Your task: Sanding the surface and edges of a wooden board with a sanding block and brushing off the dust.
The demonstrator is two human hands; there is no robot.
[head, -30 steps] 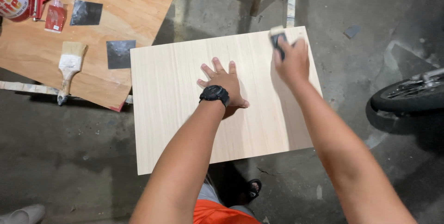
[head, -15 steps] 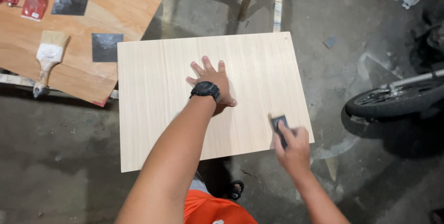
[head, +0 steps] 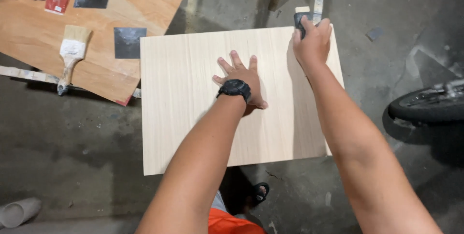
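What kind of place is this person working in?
Probably a home workshop or garage. A pale wooden board is being sanded over a stained concrete floor, a used paintbrush and sandpaper squares lie on a plywood sheet, and a vehicle tyre shows at the right.

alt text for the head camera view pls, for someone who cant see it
Seen from above, a person's left hand presses flat on a pale rectangular wooden board, while the right hand grips a dark sanding block at the board's far right corner. To the left, a wooden-handled paintbrush and dark square sandpaper sheets lie on a brown plywood sheet.
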